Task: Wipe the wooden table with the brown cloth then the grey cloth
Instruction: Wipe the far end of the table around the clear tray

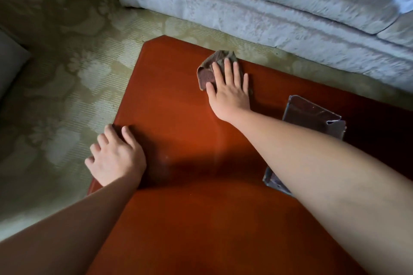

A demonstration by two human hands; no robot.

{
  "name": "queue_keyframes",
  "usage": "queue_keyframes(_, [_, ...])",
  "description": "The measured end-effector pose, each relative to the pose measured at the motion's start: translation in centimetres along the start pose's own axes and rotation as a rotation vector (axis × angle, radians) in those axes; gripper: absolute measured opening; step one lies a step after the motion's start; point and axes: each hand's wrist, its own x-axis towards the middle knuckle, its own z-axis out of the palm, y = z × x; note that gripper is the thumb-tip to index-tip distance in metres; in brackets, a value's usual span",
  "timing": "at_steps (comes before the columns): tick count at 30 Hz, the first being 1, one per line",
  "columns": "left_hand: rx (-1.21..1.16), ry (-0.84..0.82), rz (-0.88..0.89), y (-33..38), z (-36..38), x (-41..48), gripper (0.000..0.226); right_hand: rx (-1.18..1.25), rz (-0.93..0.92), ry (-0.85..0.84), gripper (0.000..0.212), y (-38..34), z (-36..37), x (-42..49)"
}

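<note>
While right hand [230, 94] presses flat, fingers straight, brown cloth [206, 75] bunched beneath them, left hand [116, 156] relaxed on wooden table [178, 100] edge

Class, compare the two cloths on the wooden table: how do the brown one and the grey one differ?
The brown cloth is crumpled; the grey cloth lies flat, folded. The right hand presses on the brown cloth; no hand is on the grey cloth. The brown cloth sits by the far edge of the table; the grey cloth lies nearer, partly behind the right forearm. Both rest on the table.
</note>
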Motion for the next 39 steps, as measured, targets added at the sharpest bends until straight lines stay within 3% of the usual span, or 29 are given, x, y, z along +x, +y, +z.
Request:
queue_keyframes(5, [-0.007, 0.02, -0.019, 0.1, 0.4, 0.1, 0.055, 0.042, 0.046, 0.001, 0.067, -0.2, 0.3, -0.8])
queue_keyframes(11, [-0.08, 0.061, -0.066, 0.0, 0.4, 0.4, 0.057, 0.09, -0.307, -0.018, 0.067, -1.8, 4.5, -17.6])
queue_keyframes(17, [-0.127, 0.003, 0.074, -6.5, 7.6, 4.9, 0.063, -0.032, -0.261, -0.041, 0.072, 1.5, 7.9, -32.0])
queue_keyframes(20, [0.002, 0.047, 0.221, -3.2, 2.9, 1.2, 0.043, -0.03, -0.258, -0.06, 0.075, 3.9, 8.0, -35.1])
queue_keyframes(22, [-0.022, 0.032, 0.415, -2.7, 1.9, 0.3, 0.043, -0.029, -0.224, -0.069, 0.078, 6.0, 8.1, -36.9])
queue_keyframes(25, [-0.145, -0.055, 0.516, -3.4, 4.0, 0.5, 0.061, -0.03, -0.109, -0.078, 0.078, 10.3, 8.0, -39.3])
queue_keyframes(29, [-0.057, -0.072, 0.669, 5.3, -0.7, -8.3, 0.05, -0.039, 0.044, -0.053, 0.073, 16.5, 8.3, -42.5])
queue_keyframes(32, [-0.033, -0.137, 0.87, 9.3, 0.5, -11.9, 0.05, 0.002, 0.177, -0.059, 0.067, 20.8, 7.8, -42.7])
queue_keyframes(35, [-0.054, -0.173, 0.834, 13.4, 3.0, -14.0, 0.049, 0.042, 0.271, -0.037, 0.065, 25.8, 6.6, -38.7])
queue_keyframes(39, [-0.075, -0.091, 0.716, 19.5, 5.2, -13.1, 0.045, 0.067, 0.366, 0.034, 0.069, 33.3, 4.4, -28.5])
